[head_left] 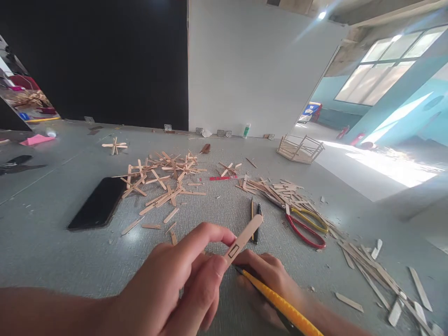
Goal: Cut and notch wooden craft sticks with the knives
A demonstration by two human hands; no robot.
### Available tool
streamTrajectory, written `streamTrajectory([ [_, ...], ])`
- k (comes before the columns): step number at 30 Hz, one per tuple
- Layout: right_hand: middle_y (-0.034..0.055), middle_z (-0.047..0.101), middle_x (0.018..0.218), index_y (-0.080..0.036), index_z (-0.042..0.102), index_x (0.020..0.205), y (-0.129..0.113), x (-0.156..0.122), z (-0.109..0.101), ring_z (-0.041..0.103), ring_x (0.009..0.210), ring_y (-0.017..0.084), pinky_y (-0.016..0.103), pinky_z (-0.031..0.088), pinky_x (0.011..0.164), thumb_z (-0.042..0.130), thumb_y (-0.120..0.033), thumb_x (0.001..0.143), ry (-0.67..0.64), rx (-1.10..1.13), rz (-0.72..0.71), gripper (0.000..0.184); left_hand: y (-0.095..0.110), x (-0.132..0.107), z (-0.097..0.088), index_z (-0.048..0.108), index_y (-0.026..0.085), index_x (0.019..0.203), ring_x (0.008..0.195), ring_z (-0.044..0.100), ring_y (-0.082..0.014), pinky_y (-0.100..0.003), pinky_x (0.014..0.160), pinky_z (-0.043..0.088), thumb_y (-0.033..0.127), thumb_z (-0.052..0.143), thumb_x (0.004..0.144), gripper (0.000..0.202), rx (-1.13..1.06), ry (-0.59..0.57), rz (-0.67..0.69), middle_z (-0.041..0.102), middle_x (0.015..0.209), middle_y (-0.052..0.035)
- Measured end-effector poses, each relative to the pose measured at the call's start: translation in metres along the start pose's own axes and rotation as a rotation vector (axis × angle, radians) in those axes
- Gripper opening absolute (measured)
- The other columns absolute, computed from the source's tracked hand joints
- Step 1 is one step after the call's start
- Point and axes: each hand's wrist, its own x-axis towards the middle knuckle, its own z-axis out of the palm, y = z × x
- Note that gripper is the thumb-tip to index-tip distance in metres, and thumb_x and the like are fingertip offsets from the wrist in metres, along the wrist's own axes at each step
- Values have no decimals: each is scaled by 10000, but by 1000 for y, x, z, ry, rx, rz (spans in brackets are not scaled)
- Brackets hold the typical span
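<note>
My left hand point(182, 275) pinches a wooden craft stick point(248, 233) between thumb and fingers, tilted up to the right. A small dark rectangle is drawn on the stick near the fingertips. My right hand point(276, 282) is closed around a yellow-and-black craft knife point(276, 298); its dark tip points at the stick's lower part, close to my left thumb. Whether the tip touches the stick I cannot tell. Just beyond the hands lie a pencil point(251, 214) and a black pen point(257, 228), the pen partly behind the stick.
A black phone point(98, 203) lies left of a heap of crossed craft sticks point(171, 168). To the right are scissors point(304, 228) with red and yellow handles, and scattered stick pieces point(371, 266). A small stick-built fence point(301, 149) and a glue bottle point(247, 130) stand farther back.
</note>
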Motion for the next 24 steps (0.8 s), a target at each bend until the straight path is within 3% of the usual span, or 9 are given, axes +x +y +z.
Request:
streamTrajectory([
  [6, 10, 618, 749, -178, 570, 1077, 2, -2, 0, 514, 576, 117, 252, 420, 572, 400, -349, 1077, -16, 9, -16, 241, 1, 0, 0, 608, 277, 1144, 408, 466, -121, -168, 416, 435, 511, 381, 1072, 334, 9, 5, -21, 486, 506, 72],
  [12, 3, 611, 738, -182, 565, 1053, -1, -1, -1, 509, 576, 116, 245, 403, 558, 421, -326, 1062, -14, -32, -12, 204, -1, 2, -1, 603, 264, 1184, 419, 500, -113, -151, 425, 457, 412, 398, 1079, 274, 39, -6, 23, 528, 523, 72],
  [17, -26, 556, 678, -188, 561, 1015, -4, 3, -2, 434, 537, 111, 239, 376, 530, 440, -272, 1033, 6, -76, -26, 147, -6, 7, -8, 534, 288, 1318, 431, 544, -85, -133, 439, 479, 255, 429, 1061, 279, 131, 14, 143, 645, 679, 59],
  [21, -51, 479, 659, -188, 550, 1016, -6, 2, -2, 372, 526, 109, 246, 347, 516, 446, -257, 1020, -14, -64, -7, 124, -4, 10, -12, 638, 289, 1154, 485, 606, -76, -127, 460, 493, 186, 438, 1036, 254, 199, -104, 226, 685, 783, 39],
  [24, -51, 470, 675, -179, 551, 1042, -6, 2, -1, 376, 537, 108, 253, 345, 531, 444, -260, 1019, -35, -43, 16, 137, -2, 11, -9, 675, 265, 1057, 535, 628, -86, -128, 484, 501, 221, 444, 1036, 236, 235, -38, 143, 706, 792, 30],
])
